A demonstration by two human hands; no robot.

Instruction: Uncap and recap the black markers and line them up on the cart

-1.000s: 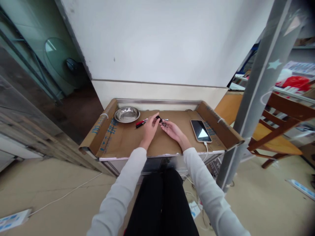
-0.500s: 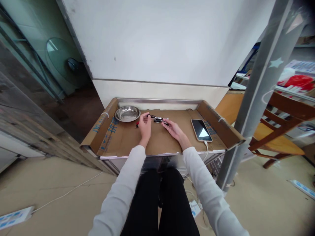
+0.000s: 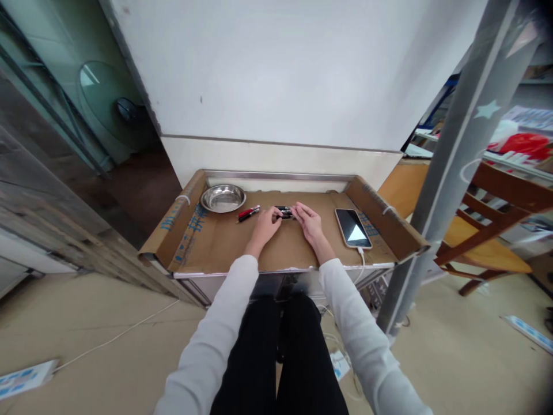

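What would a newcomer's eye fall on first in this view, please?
The left hand and right hand would probably draw it, close together at dark pens in the middle of the cardboard-lined table. Next might come the shiny metal bowl at the back left and the phone with its white cable at the right.

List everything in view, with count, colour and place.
Cardboard lining: one, brown, centre
Metal bowl: one, silver, back left
Red pen: one, red, near the bowl
Black pen: one, black, beside the red pen
Dark pens: count unclear, black, middle
Smartphone: one, dark screen, cardboard's right
Cable: one, white, in smartphone
Panel: one, white, behind
Pole: one, grey, right
Wooden chair: one, brown, far right
Power strips: at least two, blue-white, left and right
Left hand: one, bare, pens' left side
Right hand: one, bare, pens' right side
Sleeves: two, white, arms
Trousers: one pair, black, below
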